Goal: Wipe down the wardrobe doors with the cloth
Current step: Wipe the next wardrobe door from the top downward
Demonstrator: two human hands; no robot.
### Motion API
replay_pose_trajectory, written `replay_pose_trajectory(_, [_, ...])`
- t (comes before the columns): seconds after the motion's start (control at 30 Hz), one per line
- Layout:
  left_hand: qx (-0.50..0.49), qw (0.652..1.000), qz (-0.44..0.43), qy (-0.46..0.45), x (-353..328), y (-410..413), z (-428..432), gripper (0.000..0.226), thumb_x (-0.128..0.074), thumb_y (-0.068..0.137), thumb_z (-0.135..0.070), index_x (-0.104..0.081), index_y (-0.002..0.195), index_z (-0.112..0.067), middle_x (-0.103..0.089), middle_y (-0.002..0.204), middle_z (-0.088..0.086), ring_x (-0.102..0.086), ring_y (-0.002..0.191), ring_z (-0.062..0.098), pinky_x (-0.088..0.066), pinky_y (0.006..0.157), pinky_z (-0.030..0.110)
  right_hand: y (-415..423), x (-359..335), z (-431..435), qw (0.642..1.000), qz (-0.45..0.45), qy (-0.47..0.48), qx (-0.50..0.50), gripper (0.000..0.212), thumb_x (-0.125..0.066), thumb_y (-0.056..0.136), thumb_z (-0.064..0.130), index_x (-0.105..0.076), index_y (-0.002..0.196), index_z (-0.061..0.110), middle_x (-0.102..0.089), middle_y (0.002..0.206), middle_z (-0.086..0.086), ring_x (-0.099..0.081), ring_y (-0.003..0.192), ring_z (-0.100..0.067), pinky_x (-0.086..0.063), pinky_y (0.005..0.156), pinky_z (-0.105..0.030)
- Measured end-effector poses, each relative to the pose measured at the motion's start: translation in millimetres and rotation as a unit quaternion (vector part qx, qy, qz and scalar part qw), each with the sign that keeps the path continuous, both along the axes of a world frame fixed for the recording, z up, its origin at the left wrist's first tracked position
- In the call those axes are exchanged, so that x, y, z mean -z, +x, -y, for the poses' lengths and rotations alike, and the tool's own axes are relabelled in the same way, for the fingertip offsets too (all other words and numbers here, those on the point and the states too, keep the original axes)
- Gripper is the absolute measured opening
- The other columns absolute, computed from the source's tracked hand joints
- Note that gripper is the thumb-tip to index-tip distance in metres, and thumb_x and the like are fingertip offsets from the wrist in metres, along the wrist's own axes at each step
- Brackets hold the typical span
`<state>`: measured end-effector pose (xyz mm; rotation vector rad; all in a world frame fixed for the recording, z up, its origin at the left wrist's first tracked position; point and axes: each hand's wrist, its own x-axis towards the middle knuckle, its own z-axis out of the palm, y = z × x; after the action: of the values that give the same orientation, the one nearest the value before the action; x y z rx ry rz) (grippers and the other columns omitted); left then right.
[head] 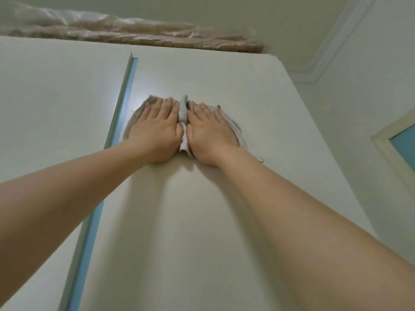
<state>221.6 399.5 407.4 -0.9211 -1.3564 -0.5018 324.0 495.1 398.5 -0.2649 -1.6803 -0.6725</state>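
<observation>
A pale grey-white cloth [183, 111] lies flat against the upper part of a cream wardrobe door [202, 221]. My left hand [157, 133] presses its left half, fingers spread and pointing up. My right hand [208, 135] presses its right half the same way. A ridge of cloth bunches up between the two hands, and its frayed edges show beyond both palms. I look up along the door from below.
A blue strip [121, 113] marks the gap to the neighbouring door [56, 97] on the left. Something wrapped in clear plastic [134, 34] lies on top of the wardrobe. Ceiling moulding [325, 52] and a framed blue panel [404, 144] are at the right.
</observation>
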Motion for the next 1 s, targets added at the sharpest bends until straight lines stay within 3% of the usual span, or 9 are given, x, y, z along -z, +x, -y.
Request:
replay_pose_trajectory(0.23, [-0.022,1.000,0.013,0.012,-5,6,-2,0.060,-0.015,0.098,-0.037,0.001,0.153,-0.019,0.001,0.160,0.007,0.004,0.147,0.023,0.003,0.118,0.042,12,-11,-10,0.999,0.025,0.028,-0.008,0.053,-0.014,0.102,0.033,-0.008,0.153,0.022,-0.005,0.161,0.004,0.001,0.147,-0.014,0.007,0.118,-0.041])
replay_pose_trajectory(0.47, [-0.030,0.989,0.110,0.090,-38,35,-39,0.061,-0.012,0.095,-0.045,-0.001,0.151,-0.023,0.003,0.160,0.012,0.008,0.144,0.039,0.008,0.113,0.057,41,-54,-38,1.000,0.016,0.002,-0.005,0.053,-0.014,0.101,0.039,-0.006,0.152,0.031,0.000,0.161,0.005,0.005,0.147,-0.020,0.010,0.116,-0.049])
replay_pose_trajectory(0.63, [-0.031,0.976,0.161,0.140,-71,58,-64,0.061,-0.012,0.093,-0.050,-0.004,0.150,-0.030,0.002,0.160,0.012,0.008,0.144,0.041,0.010,0.112,0.059,60,-91,-59,0.999,-0.011,-0.027,0.023,0.056,-0.012,0.099,0.048,-0.005,0.152,0.033,0.002,0.161,0.002,0.006,0.147,-0.025,0.010,0.114,-0.056])
replay_pose_trajectory(0.87, [-0.040,0.981,0.129,0.136,-126,88,-92,0.058,-0.014,0.096,-0.047,-0.009,0.151,-0.029,-0.002,0.160,0.010,0.003,0.144,0.040,0.008,0.112,0.057,95,-152,-93,0.999,-0.018,-0.013,0.029,0.060,-0.013,0.096,0.054,-0.007,0.152,0.033,-0.002,0.161,0.002,0.001,0.147,-0.027,0.007,0.114,-0.056])
replay_pose_trajectory(1.0, [-0.038,0.988,0.108,0.107,-152,108,-110,0.060,-0.012,0.092,-0.058,-0.003,0.148,-0.042,0.001,0.160,0.007,0.004,0.145,0.039,0.008,0.113,0.058,119,-175,-118,0.997,-0.051,-0.031,0.043,0.062,-0.015,0.095,0.054,-0.009,0.152,0.032,-0.006,0.161,0.001,-0.002,0.146,-0.028,0.004,0.113,-0.057])
